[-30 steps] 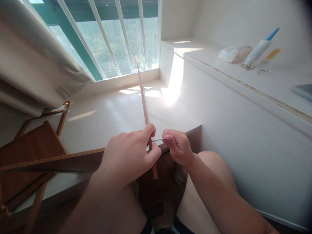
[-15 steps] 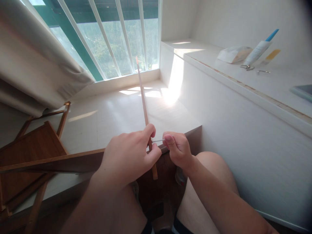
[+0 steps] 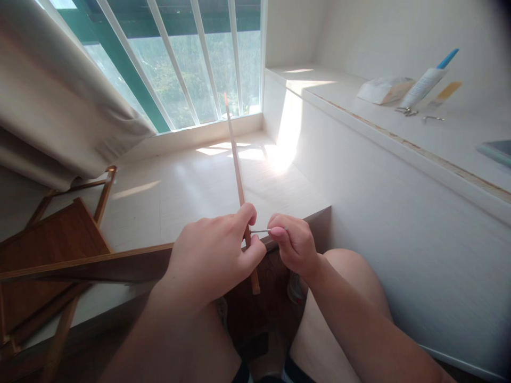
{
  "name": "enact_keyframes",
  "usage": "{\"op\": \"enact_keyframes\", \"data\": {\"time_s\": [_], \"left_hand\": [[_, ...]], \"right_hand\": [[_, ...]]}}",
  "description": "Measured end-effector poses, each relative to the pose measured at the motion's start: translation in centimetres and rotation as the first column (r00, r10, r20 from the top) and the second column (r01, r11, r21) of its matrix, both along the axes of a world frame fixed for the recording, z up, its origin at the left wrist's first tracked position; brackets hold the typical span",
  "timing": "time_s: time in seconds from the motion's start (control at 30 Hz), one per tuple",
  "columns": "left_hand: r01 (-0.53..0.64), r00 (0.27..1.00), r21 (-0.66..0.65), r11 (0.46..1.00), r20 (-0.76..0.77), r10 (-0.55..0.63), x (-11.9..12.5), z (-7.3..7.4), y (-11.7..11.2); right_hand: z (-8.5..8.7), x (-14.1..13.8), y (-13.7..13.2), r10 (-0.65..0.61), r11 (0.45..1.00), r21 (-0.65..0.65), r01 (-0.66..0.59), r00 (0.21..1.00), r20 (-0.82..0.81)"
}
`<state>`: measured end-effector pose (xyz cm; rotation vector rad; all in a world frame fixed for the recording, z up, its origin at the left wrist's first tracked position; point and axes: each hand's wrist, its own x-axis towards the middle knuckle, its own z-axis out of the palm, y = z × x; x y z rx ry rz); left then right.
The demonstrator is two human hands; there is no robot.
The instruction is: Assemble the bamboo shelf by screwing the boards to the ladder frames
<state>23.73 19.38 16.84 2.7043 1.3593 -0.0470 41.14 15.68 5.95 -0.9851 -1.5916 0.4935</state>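
My left hand (image 3: 213, 250) is closed around a long, narrow wooden strip (image 3: 238, 175), which runs from near the window down past my fingers. A thin metal hex key (image 3: 261, 231) reaches from the strip to my right hand (image 3: 293, 239). Thumb and fingers of that hand pinch the key; its tip at the strip is too small to make out. Behind my left wrist, a wooden board (image 3: 99, 263) extends to the left, its join with the strip hidden by my hand.
A wooden frame with a panel (image 3: 51, 255) leans at the left below a curtain (image 3: 67, 96). On the right ledge lie a white tube with a blue cap (image 3: 425, 85), small metal pieces (image 3: 406, 110), a bent metal key (image 3: 434, 118) and a plastic packet (image 3: 385, 89).
My right thumb has moved down along the fingers, and a bit more of the hex key shows. The left hand and strip stay nearly where they were.
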Motion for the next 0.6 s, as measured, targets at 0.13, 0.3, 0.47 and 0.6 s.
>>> {"op": "enact_keyframes", "data": {"time_s": [0.13,0.3,0.47,0.6], "left_hand": [[-0.002,1.0,0.0,1.0,-0.008,0.002,-0.02,0.01,0.03],[-0.006,1.0,-0.001,1.0,-0.005,0.006,0.03,0.0,0.08],[0.0,1.0,-0.011,1.0,0.002,0.0,0.02,0.12,-0.01],[0.008,1.0,-0.005,1.0,0.0,-0.008,-0.04,0.23,-0.06]], "right_hand": [[0.13,-0.04,-0.19,0.047,0.997,-0.054,-0.05,0.997,-0.057],[0.55,0.02,-0.44,0.15,0.983,-0.09,-0.161,0.981,-0.121],[0.74,-0.12,-0.49,0.191,0.95,-0.199,-0.239,0.953,-0.234],[0.71,-0.51,-0.43,0.178,0.911,-0.283,-0.3,0.904,-0.388]]}}
